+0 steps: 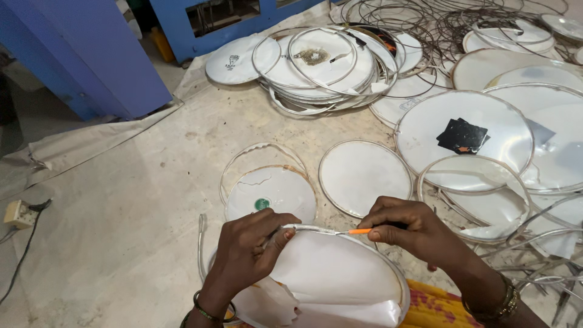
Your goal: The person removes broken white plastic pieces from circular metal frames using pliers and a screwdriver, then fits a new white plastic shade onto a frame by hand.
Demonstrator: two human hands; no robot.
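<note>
Pinching the metal rim (303,228) of the torn drumhead (331,273) on your lap, your left hand (246,252) is clenched; your right hand (408,234) grips an orange-tipped blade (354,231) against that rim. The blade lies horizontal, tip pointing left toward your left fingers (280,234). Risk: a slip along the rim could cut them, judging by the closeness.

Round drum skin (328,273) with a white film and thin metal rim, tilted up at the near edge of the floor cloth; its film is torn and curling at the bottom. Small orange-tipped blade (358,231) lies against the top rim.
</note>
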